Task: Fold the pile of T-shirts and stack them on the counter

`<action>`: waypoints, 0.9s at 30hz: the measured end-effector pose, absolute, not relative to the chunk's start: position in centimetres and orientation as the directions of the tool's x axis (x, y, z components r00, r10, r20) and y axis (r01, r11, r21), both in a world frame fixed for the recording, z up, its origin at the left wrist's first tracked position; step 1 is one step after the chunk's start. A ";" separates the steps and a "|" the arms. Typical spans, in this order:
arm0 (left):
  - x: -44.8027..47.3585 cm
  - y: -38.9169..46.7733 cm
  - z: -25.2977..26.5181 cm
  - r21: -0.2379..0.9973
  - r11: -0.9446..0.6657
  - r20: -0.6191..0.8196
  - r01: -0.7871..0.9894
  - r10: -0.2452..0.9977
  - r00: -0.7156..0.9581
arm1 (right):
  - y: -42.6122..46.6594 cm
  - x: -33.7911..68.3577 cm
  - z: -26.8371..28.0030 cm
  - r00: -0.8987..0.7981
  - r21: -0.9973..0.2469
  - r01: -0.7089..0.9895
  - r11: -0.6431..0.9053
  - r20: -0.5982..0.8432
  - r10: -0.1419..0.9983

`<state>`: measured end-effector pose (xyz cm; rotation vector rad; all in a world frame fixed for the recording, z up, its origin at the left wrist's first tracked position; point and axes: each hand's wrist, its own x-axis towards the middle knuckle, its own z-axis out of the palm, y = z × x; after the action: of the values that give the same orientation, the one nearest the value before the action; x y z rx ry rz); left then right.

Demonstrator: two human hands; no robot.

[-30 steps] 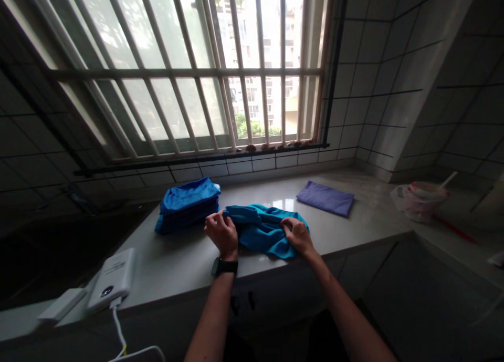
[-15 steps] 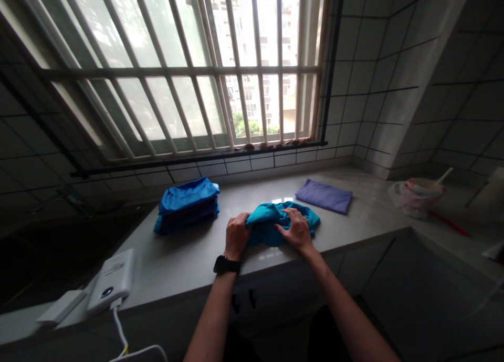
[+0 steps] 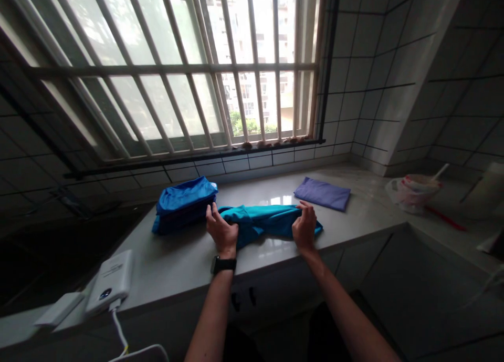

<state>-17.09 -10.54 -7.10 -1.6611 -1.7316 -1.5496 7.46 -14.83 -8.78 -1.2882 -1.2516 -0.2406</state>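
A teal piece of cloth or garment (image 3: 265, 219) lies loosely folded and stretched sideways on the counter between my hands. At its left end is my left hand (image 3: 221, 233), its fingers apart and the thumb against the fabric; a dark watch (image 3: 223, 264) is on that wrist. My right hand (image 3: 304, 228) is closed on the cloth's right end, with a corner of fabric showing beyond it. Just left of my left hand sits a stack of folded blue fabric (image 3: 183, 204). Behind my right hand a folded purple cloth (image 3: 323, 193) lies flat.
A white power bank (image 3: 112, 280) with a plugged-in cable (image 3: 120, 330) lies at the counter's left front, beside a dark sink (image 3: 59, 251). To the right stands a bagged tub (image 3: 418, 191) near a red item (image 3: 447, 218). A barred window (image 3: 236, 68) rises behind the counter (image 3: 169, 265).
My left hand has moved left and its fingers have spread. The bunched teal cloth is now drawn out longer and flatter. My right hand has closed on its right end.
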 end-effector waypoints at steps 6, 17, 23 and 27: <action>-15.8 -11.0 -6.7 0.334 -0.474 0.623 0.815 0.759 0.186 | -15.6 6.8 -8.3 -0.192 -0.340 0.740 0.580 0.720 0.667; -16.5 -12.4 -1.5 0.522 -0.329 0.146 0.787 0.944 0.297 | -13.7 7.0 -9.6 0.183 -0.537 0.713 0.450 0.763 0.620; -20.0 -12.1 2.8 0.703 -0.182 0.493 0.688 0.822 -0.286 | -13.4 7.9 -9.8 0.573 -0.744 0.604 0.286 0.655 0.492; -19.9 -12.3 2.5 0.495 -0.311 0.718 0.811 0.673 -0.181 | -13.5 7.8 -9.9 0.615 -0.756 0.623 0.201 0.632 0.471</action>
<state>-19.93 -12.28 2.47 -1.9155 -1.7549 -1.5065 7.85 -13.47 -9.91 -1.4346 -0.9904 -0.1353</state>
